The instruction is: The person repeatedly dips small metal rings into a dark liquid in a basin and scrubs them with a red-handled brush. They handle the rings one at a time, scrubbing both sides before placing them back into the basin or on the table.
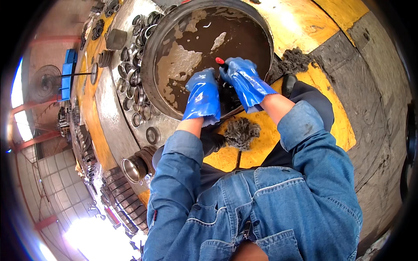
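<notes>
A wide round metal tub (149,65) holds murky brown liquid (244,39) with patches of pale foam (185,63). Both my hands wear blue rubber gloves and are over the tub's near half. My right hand (239,71) is closed around a tool whose red handle end (220,61) sticks out past the glove; its kind is hidden. Beside it, my left hand (202,82) has its fingers curled inward. Whatever those fingers hold, if anything, is out of sight below the glove. Something dark lies between the two gloves, too unclear to name.
Many metal rings (135,74) crowd the surface left of the tub. A heap of dark metal shavings (296,61) lies to its right, and a grey fibrous clump (242,132) is near my feet. A fan (45,82) stands far left.
</notes>
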Demonstrator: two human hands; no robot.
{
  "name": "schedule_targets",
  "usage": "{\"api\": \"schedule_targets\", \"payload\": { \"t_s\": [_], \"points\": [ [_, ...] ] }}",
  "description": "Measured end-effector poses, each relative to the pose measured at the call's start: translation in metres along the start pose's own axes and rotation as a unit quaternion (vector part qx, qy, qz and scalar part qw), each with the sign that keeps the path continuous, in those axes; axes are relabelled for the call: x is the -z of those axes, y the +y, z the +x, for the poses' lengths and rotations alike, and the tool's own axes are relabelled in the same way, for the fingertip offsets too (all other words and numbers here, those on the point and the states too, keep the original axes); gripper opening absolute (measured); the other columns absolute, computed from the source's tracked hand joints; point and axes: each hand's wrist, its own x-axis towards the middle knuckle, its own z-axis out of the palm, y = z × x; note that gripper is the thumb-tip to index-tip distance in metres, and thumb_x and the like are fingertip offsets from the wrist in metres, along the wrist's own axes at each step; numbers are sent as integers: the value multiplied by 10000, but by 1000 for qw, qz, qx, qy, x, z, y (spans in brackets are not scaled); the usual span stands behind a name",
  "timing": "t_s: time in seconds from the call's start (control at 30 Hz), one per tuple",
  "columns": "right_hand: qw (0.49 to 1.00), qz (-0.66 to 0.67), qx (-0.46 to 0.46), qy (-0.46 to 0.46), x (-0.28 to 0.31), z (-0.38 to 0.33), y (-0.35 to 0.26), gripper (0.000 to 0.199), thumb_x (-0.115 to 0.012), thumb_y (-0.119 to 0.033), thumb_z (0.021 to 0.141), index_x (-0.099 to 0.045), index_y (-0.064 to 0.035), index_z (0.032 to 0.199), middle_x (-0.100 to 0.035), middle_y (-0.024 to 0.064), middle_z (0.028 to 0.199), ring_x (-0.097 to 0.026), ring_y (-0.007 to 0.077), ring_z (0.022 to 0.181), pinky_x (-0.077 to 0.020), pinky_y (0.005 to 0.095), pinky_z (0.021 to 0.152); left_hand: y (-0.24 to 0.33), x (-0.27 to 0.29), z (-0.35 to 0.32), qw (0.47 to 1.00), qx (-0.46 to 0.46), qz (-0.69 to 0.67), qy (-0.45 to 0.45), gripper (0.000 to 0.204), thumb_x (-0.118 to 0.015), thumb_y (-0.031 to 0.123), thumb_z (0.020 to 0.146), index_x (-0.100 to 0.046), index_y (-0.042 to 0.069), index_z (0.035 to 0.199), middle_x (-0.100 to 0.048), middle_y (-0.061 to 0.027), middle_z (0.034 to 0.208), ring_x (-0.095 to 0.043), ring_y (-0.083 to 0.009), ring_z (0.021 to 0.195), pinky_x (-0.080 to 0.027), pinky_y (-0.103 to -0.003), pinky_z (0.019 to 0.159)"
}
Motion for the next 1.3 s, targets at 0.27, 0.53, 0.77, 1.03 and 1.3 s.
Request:
{"api": "schedule_targets", "payload": {
  "t_s": [0.27, 0.53, 0.77, 1.03, 1.3],
  "points": [
    [985, 166, 47, 17, 34, -10, -29, 440, -661, -506, 925, -787, -89, 981, -760, 189, 906, -737, 390, 828, -591, 449, 789, -99, -84, -46, 895, -38, -423, 134, 760, -882, 160, 714, -587, 20, 1400, -720, -170, 1288, -686, -249, 1202, -539, -381, 1048],
    [936, 97, 339, 12, -2, -32, -59, 361, -682, -494, 929, -787, -167, 1042, -745, 143, 931, -736, 340, 905, -598, 473, 816, -122, -127, -27, 916, -59, -363, 159, 710, -867, 222, 762, -604, 89, 1408, -734, -184, 1263, -702, -355, 1179, -556, -419, 1015],
    [988, 37, 145, 31, 36, -13, -23, 335, -693, -432, 951, -773, -111, 1010, -770, 137, 904, -741, 337, 803, -605, 419, 765, -91, -79, -49, 936, -14, -328, 130, 841, -923, 250, 674, -580, 77, 1422, -720, -178, 1289, -696, -324, 1198, -548, -406, 1044],
    [900, 51, 432, 31, 2, -26, -48, 251, -720, -340, 949, -771, -98, 989, -761, 146, 935, -736, 347, 876, -598, 450, 785, -86, -71, -49, 938, 0, -330, 103, 747, -889, 253, 732, -601, 85, 1400, -715, -207, 1279, -680, -367, 1204, -540, -417, 1031],
    [922, 124, 358, 79, 9, -12, -32, 217, -756, -305, 933, -784, -102, 1003, -765, 129, 895, -749, 315, 835, -610, 411, 756, -90, -85, -48, 946, -17, -296, 128, 756, -892, 235, 715, -606, 92, 1400, -735, -195, 1232, -702, -352, 1168, -556, -415, 1017]
  ]
}}
